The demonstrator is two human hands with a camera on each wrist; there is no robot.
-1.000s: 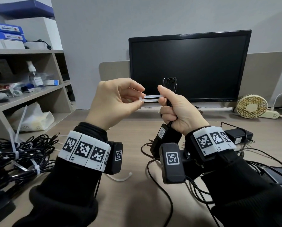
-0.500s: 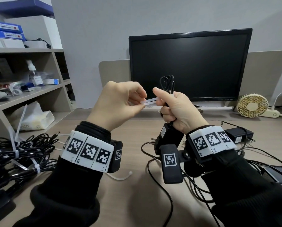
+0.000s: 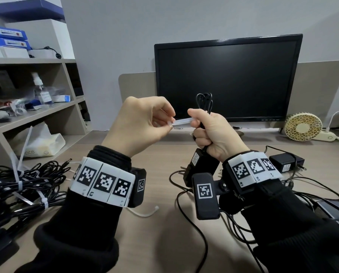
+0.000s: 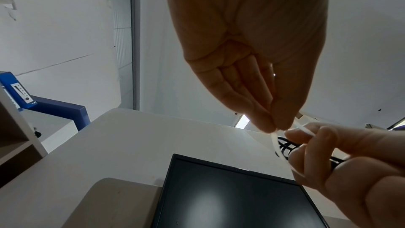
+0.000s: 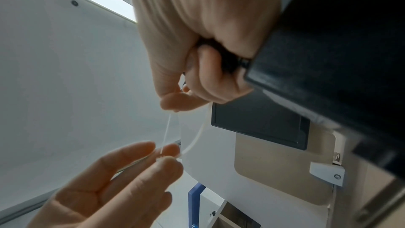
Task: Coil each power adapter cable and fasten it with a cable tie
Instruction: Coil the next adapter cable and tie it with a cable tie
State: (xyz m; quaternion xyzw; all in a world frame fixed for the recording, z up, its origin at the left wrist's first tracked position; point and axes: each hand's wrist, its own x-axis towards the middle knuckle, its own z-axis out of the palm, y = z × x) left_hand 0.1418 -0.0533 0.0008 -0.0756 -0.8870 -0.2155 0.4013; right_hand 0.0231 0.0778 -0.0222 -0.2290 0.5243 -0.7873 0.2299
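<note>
Both hands are working in front of the monitor (image 3: pixel 226 77) — my right hand (image 3: pixel 214 133) is gripping the coiled cable (image 3: pixel 204 101), my left hand's (image 3: pixel 139 123) fingers (image 4: pixel 260 119) are pinching the cable tie (image 3: pixel 182 121) ends.

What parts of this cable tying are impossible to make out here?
- Cable tie: whether its tail is threaded; left hand fingertips cover the ends, head view.
- Coiled cable: mostly inside the right hand.
- Power adapter: its label is too small to read.
</note>
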